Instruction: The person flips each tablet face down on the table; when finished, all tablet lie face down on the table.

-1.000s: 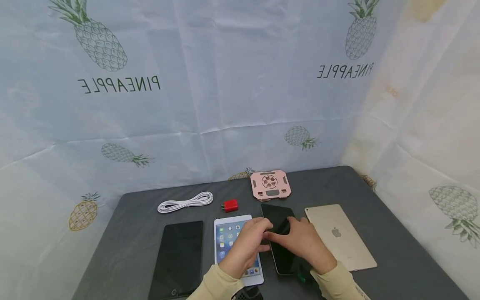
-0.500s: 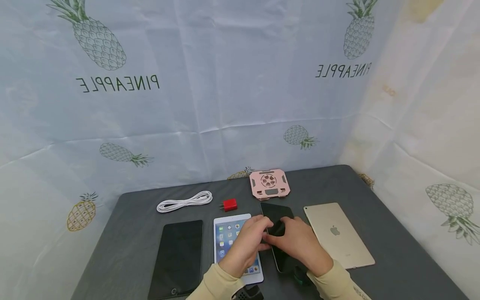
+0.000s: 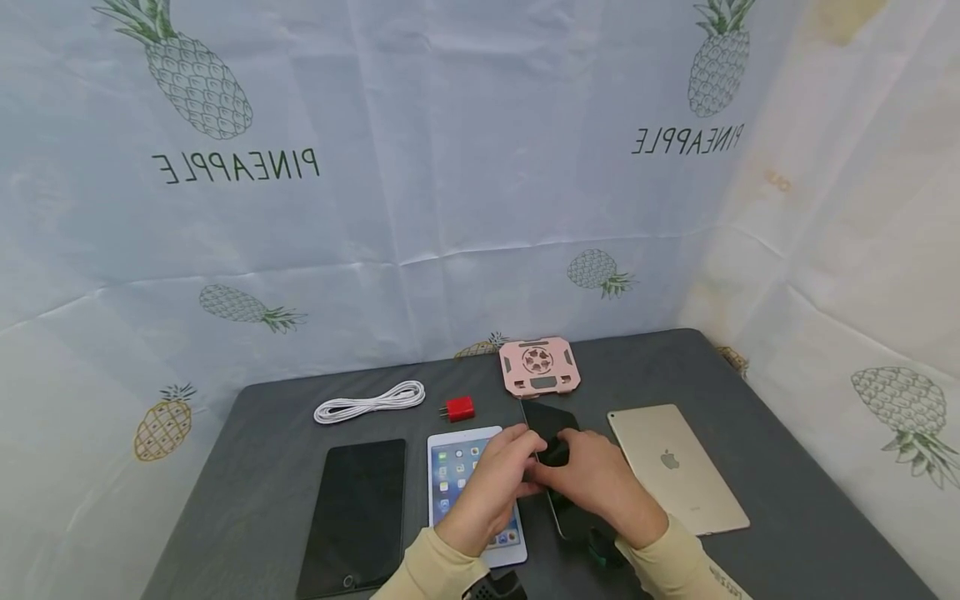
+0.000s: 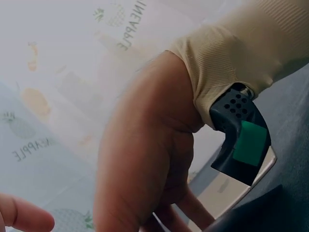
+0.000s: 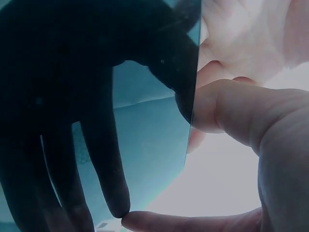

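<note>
Both hands work on a black-screened tablet (image 3: pixel 547 419) right of centre. In the head view, my left hand (image 3: pixel 491 487) holds its left long edge from above the white tablet (image 3: pixel 453 458). My right hand (image 3: pixel 596 471) reaches over the screen, its thumb beside the left fingertips. From the right wrist view, the right thumb (image 5: pixel 217 108) touches the tablet's edge while a fingertip meets the glossy face, which mirrors the hand. The left wrist view shows the right hand's back with fingers pointing down, and a left fingertip at lower left. The tablet's underside is hidden.
Another black tablet (image 3: pixel 356 508) lies at left, a gold tablet (image 3: pixel 678 471) face down at right. Farther back are a coiled white cable (image 3: pixel 370 403), a red charger plug (image 3: pixel 459 408) and a pink vented stand (image 3: pixel 538 367). A printed curtain (image 3: pixel 480 167) hangs behind the table.
The tablet between the hands looks narrower now, its far end shifted slightly left and its left side tilted up. The right hand has moved a little left; the left hand stays nearly in place.
</note>
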Tool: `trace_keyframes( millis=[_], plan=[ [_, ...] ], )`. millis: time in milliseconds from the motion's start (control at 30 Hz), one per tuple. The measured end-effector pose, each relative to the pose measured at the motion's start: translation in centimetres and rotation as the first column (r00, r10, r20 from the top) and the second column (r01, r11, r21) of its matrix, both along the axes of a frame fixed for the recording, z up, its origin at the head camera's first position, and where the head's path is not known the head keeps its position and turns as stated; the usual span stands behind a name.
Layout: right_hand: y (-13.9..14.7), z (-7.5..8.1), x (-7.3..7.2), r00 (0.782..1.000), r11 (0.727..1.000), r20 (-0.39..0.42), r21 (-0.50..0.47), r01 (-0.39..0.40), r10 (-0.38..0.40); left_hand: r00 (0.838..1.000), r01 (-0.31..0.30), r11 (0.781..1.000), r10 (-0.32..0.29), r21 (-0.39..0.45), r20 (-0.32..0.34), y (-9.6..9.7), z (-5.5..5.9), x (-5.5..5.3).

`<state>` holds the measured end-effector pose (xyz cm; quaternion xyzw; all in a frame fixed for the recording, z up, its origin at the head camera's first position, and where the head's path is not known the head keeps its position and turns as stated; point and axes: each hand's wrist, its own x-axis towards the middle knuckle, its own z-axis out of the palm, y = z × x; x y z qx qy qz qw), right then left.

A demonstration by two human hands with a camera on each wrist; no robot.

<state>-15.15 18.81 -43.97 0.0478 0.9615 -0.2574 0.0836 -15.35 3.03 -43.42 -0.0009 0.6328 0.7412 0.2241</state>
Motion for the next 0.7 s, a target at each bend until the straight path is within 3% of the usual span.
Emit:
trace_keyframes(
  millis=[400,700],
  plan=[
    [1.4,0.9,-0.1,1.0,0.995,-0.001,-0.092,-0.024,0.024,1.0,-0.003,1.0,0.003,0.03,-0.005,0.0,0.2,0.4],
    [3.1,1.9,0.0,0.999,0.987,-0.029,-0.16,-0.032,0.027,1.0,-0.014,1.0,0.013,0.022,0.023,1.2,-0.8,0.6]
  ],
)
